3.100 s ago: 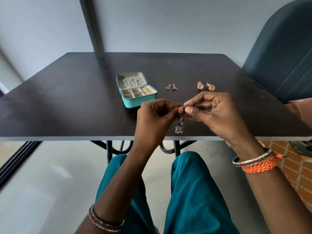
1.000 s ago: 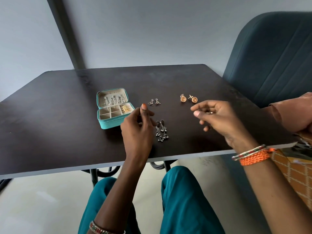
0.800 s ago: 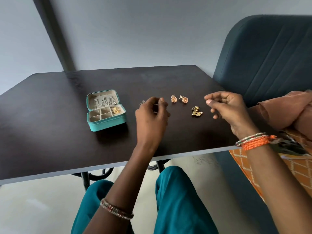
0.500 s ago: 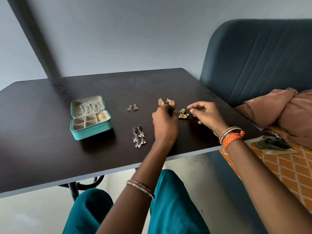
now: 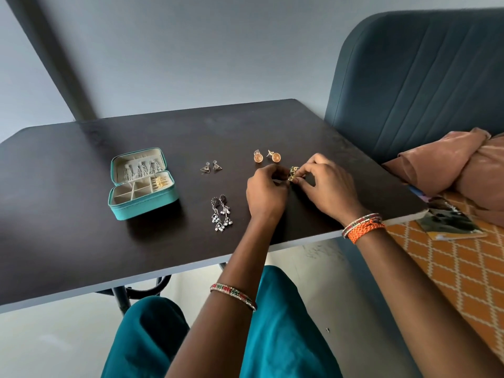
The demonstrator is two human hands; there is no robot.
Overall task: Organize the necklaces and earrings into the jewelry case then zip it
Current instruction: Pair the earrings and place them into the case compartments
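Head view
Right hand (image 5: 326, 184): pinched the gold earrings (image 5: 294, 172) at centre-right of the bench (image 5: 81, 241).
Left hand (image 5: 266, 190): fingertips curled at the same earrings.
Jewelry case (image 5: 141, 184): lay open, left.
Dangling silver earrings (image 5: 221, 212): lay between case and hands.
Round orange studs (image 5: 267, 156): just beyond the hands.

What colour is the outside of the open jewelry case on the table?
Teal, on the small zip-up jewelry case; head view.
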